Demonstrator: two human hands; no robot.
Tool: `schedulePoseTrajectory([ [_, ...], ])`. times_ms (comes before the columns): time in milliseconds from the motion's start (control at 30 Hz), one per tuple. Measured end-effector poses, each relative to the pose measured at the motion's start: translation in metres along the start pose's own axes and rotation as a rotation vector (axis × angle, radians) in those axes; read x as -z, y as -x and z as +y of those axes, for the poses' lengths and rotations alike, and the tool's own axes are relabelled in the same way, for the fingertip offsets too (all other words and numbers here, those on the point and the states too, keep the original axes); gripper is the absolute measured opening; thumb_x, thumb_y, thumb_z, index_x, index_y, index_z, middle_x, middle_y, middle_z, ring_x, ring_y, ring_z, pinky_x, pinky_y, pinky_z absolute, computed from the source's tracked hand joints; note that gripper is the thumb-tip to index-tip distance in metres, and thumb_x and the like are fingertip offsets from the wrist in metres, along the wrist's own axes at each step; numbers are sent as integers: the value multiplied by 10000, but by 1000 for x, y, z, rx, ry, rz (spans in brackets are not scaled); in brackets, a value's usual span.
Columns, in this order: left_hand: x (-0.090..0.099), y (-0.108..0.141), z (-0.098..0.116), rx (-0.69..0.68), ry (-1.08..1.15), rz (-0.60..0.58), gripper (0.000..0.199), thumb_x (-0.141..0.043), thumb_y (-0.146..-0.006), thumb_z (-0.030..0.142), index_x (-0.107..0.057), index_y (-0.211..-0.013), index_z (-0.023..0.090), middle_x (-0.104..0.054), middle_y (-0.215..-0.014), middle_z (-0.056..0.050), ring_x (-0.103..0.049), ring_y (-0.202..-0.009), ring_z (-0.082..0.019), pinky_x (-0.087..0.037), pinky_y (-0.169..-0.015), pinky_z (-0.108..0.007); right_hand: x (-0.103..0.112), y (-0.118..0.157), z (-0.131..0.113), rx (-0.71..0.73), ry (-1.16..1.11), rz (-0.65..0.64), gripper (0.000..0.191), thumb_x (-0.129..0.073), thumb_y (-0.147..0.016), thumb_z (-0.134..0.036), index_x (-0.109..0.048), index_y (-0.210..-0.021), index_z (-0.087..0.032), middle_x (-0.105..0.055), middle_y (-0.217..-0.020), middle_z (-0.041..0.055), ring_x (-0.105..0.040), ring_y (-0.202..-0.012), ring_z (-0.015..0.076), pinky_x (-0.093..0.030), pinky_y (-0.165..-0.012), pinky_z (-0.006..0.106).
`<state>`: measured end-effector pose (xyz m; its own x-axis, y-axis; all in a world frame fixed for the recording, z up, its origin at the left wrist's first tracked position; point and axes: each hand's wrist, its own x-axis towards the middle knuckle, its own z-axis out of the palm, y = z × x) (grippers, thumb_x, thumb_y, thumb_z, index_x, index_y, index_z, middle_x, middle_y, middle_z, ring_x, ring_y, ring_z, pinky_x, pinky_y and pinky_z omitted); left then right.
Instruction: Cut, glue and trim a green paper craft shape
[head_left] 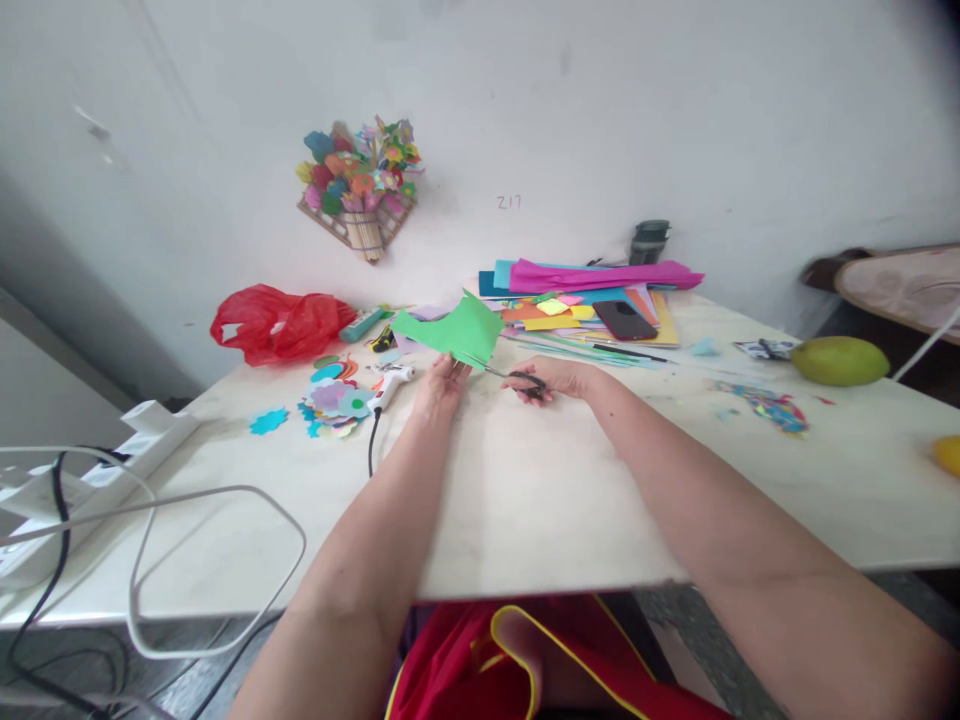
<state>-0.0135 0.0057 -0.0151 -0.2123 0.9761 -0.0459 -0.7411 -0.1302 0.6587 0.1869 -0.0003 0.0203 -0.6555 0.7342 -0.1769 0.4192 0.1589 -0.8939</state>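
My left hand (444, 385) grips a sheet of green paper (457, 328) by its lower edge, holding it up above the table. The sheet has an uneven, cut-out outline. In my right hand (546, 380) is a pair of scissors (529, 384) with dark handles, my fingers wrapped around them. The blades point left and lie against the green paper's lower right part; how far apart they are I cannot tell. Left of my left hand a white glue gun (390, 384) lies beside a pile of cut paper flower shapes (334, 402).
At the back lie coloured paper sheets (600, 276) and a phone (625, 320). A red plastic bag (279, 322) is at back left. A power strip (142, 450) with loose cables lines the left edge. A green fruit (840, 360) and paper scraps (776, 408) lie right.
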Motion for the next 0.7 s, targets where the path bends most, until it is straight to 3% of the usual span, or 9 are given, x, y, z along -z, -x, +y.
schedulePoseTrajectory([
  [700,2,-3,-1,15,18,37,171,-508,-794,49,-592,-702,167,-654,-722,-17,-653,-820,-141,-451,-942,-365,0,-2,2,0,5,-5,351,-652,-720,-452,-569,-851,-138,-576,-571,-22,-483,-399,46,-255,-306,150],
])
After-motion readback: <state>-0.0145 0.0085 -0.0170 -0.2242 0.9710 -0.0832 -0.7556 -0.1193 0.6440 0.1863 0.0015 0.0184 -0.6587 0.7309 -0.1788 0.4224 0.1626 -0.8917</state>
